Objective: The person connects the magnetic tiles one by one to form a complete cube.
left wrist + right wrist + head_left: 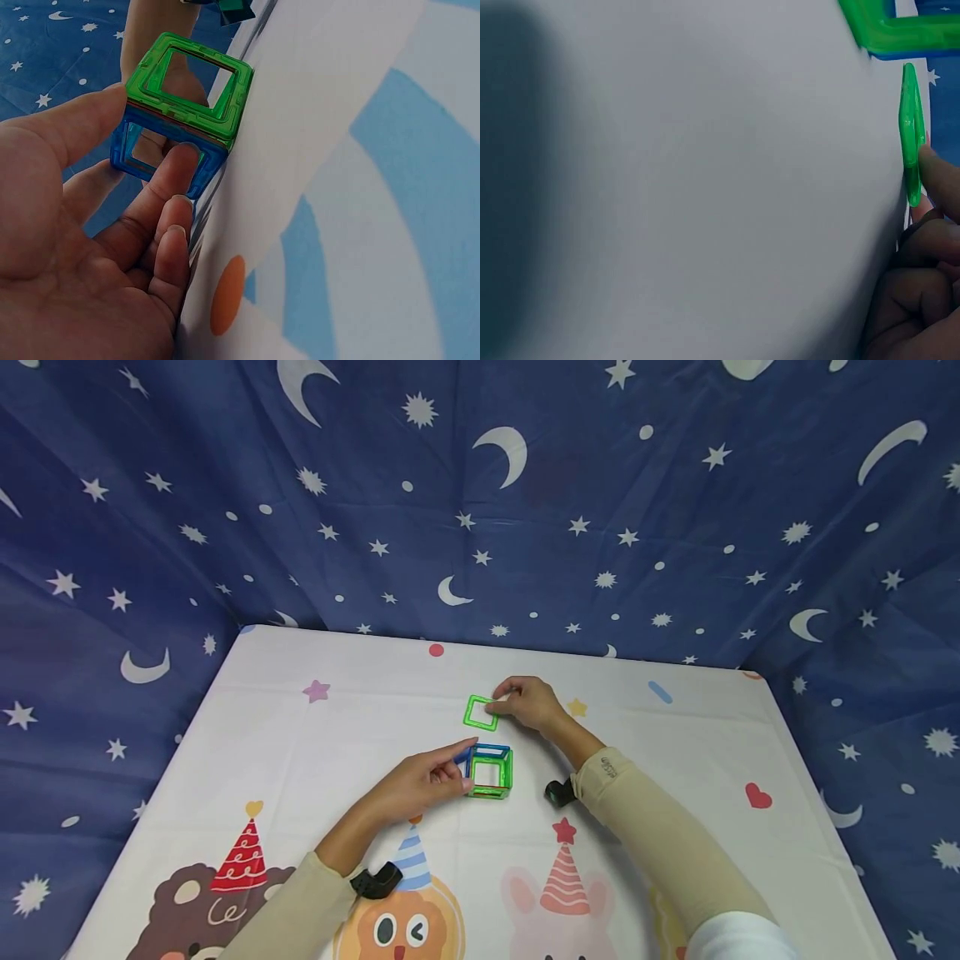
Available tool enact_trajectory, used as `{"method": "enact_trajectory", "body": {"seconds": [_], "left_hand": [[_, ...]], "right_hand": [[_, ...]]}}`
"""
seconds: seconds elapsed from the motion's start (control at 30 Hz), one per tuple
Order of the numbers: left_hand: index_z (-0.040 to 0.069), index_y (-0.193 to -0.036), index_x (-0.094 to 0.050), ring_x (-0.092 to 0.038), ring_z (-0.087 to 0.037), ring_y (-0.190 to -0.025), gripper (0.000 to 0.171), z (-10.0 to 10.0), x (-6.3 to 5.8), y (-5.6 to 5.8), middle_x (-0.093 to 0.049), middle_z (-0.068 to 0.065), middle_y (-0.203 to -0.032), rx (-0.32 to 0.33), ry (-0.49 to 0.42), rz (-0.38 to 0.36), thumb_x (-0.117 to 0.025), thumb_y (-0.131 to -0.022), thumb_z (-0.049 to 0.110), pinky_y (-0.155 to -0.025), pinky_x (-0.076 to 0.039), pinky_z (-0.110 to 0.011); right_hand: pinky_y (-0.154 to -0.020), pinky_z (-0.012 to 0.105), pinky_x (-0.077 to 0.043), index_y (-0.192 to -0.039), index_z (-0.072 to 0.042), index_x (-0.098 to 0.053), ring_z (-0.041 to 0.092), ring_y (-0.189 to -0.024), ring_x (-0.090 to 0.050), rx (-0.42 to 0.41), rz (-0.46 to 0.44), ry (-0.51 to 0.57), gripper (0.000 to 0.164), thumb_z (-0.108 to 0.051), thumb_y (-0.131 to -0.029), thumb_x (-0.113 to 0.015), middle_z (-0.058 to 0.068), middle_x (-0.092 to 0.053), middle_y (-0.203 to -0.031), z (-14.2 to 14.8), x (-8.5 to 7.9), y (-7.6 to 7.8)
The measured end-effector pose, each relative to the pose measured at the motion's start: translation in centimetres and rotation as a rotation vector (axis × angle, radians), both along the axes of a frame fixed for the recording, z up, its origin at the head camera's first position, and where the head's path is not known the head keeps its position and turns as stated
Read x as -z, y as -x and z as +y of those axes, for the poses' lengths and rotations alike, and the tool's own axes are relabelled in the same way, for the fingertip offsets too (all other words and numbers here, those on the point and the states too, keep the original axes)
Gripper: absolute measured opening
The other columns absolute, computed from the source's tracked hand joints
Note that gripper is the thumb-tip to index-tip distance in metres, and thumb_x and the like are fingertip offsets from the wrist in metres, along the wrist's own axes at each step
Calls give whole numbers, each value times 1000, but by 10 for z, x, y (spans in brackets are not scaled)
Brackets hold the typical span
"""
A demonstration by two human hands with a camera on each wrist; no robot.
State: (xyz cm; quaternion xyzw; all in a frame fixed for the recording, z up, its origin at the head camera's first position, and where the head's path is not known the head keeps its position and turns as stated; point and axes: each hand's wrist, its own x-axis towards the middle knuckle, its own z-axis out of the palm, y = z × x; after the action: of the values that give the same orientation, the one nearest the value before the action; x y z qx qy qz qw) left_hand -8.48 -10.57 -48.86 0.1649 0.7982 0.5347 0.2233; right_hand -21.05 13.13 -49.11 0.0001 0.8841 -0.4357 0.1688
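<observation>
My left hand (420, 785) grips the left side of a small open-framed cube (507, 770) of see-through magnetic tiles. In the left wrist view, the cube has a green square face and a blue square face towards the camera, with the thumb at its left edge and a fingertip on the blue face. Just beyond the cube, my right hand (534, 706) pinches a single green square magnetic tile (468, 710) by its right side. In the right wrist view that tile (910, 135) appears edge-on, close to the tabletop, between thumb and fingers.
A white tablecloth (360, 718) with printed party animals covers the table. Dark blue curtains (555, 585) with moons and stars stand behind it and at both sides. Each wrist wears a black camera mount, the left one (377, 881) low over the cloth.
</observation>
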Motion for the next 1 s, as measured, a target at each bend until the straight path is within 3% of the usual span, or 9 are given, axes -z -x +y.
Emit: {"method": "enact_trajectory", "body": {"seconds": [0.23, 0.33, 0.5, 0.6, 0.8, 1.0], "left_hand": [[30, -154, -47, -55, -15, -85, 66, 1, -3, -1, -64, 4, -95, -6, 9, -10, -73, -95, 39, -73, -45, -21], [29, -154, -47, -55, -15, -85, 66, 1, -2, -1, -64, 4, -95, -10, 5, -9, -74, -94, 39, -73, -45, -21], [30, -154, -48, -54, -15, -85, 66, 1, 0, 0, -64, 3, -95, -13, 5, -14, -74, -94, 39, -73, -44, -21], [30, -154, -47, -54, -16, -85, 66, 1, 2, 0, -64, 3, -95, -11, 8, -17, -74, -94, 40, -73, -44, -21], [30, -154, -47, -54, -16, -85, 66, 2, 2, 0, -65, 3, -95, -6, 9, -14, -74, -94, 40, -73, -45, -22], [29, -154, -47, -55, -16, -85, 66, 1, 0, 0, -65, 3, -96, -12, 13, -24, -74, -94, 40, -73, -45, -22]], "right_hand": [[-61, 28, -39, -84, -14, -76, 16, -68, -51, -40, 108, -91, 17, -26, -80, -88, -2, -58, -68, -1, 1, -1], [-60, 26, -40, -82, -13, -76, 13, -66, -52, -96, 141, -125, 17, -26, -83, -86, -2, -60, -67, -1, 0, -1], [-59, 25, -38, -83, -12, -73, 11, -64, -50, -233, 146, -181, 21, -31, -90, -79, -4, -57, -67, 4, -5, 2], [-58, 25, -37, -83, -12, -70, 12, -64, -48, -265, 97, -140, 23, -32, -93, -75, -4, -54, -67, 10, -5, 4], [-53, 26, -31, -81, -11, -66, 11, -58, -41, -187, -37, 72, 26, -31, -94, -75, -5, -48, -64, 21, 2, 4], [-54, 27, -31, -85, -10, -68, 12, -58, -39, -74, -134, 189, 24, -31, -93, -77, -5, -46, -65, 22, 1, -1]]}}
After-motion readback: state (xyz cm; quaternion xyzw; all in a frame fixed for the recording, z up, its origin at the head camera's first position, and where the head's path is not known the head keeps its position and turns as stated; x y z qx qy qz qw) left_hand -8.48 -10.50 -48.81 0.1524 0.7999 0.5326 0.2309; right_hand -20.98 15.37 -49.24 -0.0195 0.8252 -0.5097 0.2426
